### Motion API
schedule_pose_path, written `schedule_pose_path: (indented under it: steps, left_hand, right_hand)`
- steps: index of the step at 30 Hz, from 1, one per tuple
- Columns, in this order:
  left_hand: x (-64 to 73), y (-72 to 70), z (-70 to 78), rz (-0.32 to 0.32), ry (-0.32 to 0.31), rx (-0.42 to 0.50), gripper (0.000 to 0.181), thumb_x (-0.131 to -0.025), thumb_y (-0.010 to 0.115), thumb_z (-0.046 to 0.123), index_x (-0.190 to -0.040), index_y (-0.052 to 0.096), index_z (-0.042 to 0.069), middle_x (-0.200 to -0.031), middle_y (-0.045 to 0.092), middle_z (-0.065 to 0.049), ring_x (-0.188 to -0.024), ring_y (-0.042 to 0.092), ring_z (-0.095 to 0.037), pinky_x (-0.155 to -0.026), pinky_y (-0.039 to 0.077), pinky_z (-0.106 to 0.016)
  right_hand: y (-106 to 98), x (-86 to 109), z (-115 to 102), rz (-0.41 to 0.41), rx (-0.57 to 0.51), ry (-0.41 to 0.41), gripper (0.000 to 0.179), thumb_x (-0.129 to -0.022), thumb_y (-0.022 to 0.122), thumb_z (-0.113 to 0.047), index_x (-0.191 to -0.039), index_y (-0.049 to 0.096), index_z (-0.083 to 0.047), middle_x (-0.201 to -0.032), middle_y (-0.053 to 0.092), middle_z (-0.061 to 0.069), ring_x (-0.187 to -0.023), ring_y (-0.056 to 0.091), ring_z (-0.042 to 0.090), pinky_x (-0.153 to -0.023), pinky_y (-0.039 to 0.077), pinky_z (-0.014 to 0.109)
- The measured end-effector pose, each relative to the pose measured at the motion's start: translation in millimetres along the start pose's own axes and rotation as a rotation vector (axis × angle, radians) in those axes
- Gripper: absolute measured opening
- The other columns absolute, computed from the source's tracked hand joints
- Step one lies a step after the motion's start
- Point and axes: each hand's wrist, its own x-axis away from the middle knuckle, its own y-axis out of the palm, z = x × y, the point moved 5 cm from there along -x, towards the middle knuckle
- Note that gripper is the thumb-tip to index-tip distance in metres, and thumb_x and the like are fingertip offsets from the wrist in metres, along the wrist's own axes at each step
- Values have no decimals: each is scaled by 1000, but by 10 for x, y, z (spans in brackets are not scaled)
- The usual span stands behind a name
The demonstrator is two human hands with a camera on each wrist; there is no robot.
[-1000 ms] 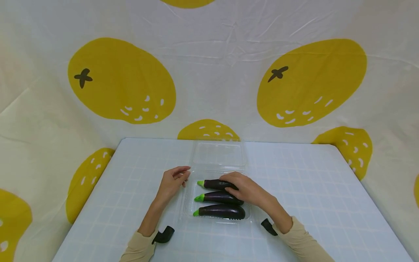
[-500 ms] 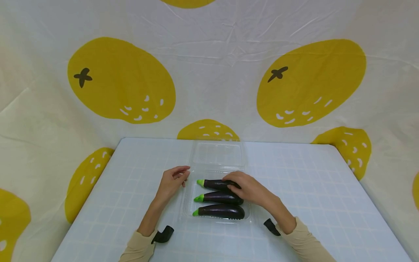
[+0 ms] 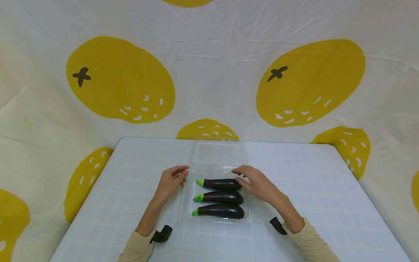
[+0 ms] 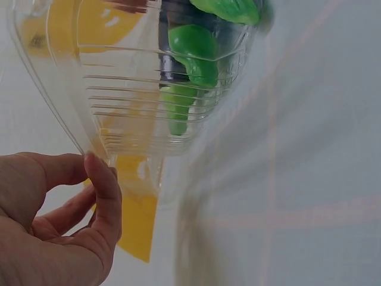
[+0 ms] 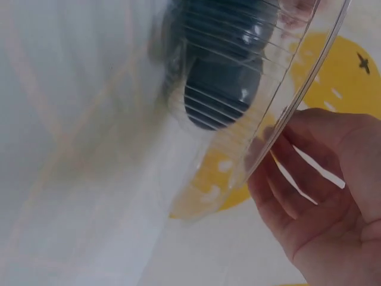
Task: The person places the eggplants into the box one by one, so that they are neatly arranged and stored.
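Note:
Three dark purple eggplants with green stem ends lie side by side in a clear plastic clamshell container (image 3: 247, 214): a far eggplant (image 3: 220, 184), a middle eggplant (image 3: 222, 197) and a near eggplant (image 3: 222, 211). My left hand (image 3: 170, 183) pinches the container's left rim between thumb and index finger, as the left wrist view shows. At the right rim is my right hand (image 3: 258, 183), its fingers loosely bent and holding nothing. In the right wrist view, the rounded end of an eggplant (image 5: 220, 92) shows through the ribbed wall; the thumb and fingers lie about the rim.
The container's raised clear lid (image 3: 217, 153) lies opened back toward the far table edge. A pale checked cloth covers the table (image 3: 314, 189). Behind it hangs a white curtain (image 3: 216, 72) with yellow fruit prints. Black wrist cameras sit by both sleeves.
My right hand has let go of the far eggplant and moved right to the container's rim. The left hand and the eggplants have stayed in place.

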Motion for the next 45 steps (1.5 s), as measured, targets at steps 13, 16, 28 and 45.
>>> schedule_pose_path:
  steps: [13,16,28,45]
  left_hand:
    - [-121,-93,69,53,50,-63,35,-101,68,18,-131,66,-1,-107,69,-20,-72,65,-26,-63,55,-25]
    - [-172,-97,89,62,51,-74,39,-101,69,19,-134,64,-1,-110,69,-18,-83,68,-30,-68,58,-29]
    - [-416,-68,38,36,1,-171,48,-101,68,30,-138,61,0,-120,67,-17,-105,67,-29,-86,58,-35]
    - [-566,0,54,-53,76,-82,41,-101,67,14,-134,61,-10,-116,68,-25,-97,70,-35,-75,58,-25]
  right_hand:
    - [-146,62,353,228,5,163,37,-92,75,0,-126,64,3,-121,65,21,-103,65,41,-84,57,51]
    - [-128,61,451,237,-7,221,41,-93,75,-3,-131,61,4,-126,61,23,-108,63,42,-87,57,53]
    - [-33,4,684,248,-116,323,49,-97,72,-11,-138,53,10,-133,58,30,-112,63,44,-92,54,56]
    - [73,-50,816,182,-194,424,49,-101,68,-16,-139,52,11,-131,62,28,-113,65,41,-95,54,53]
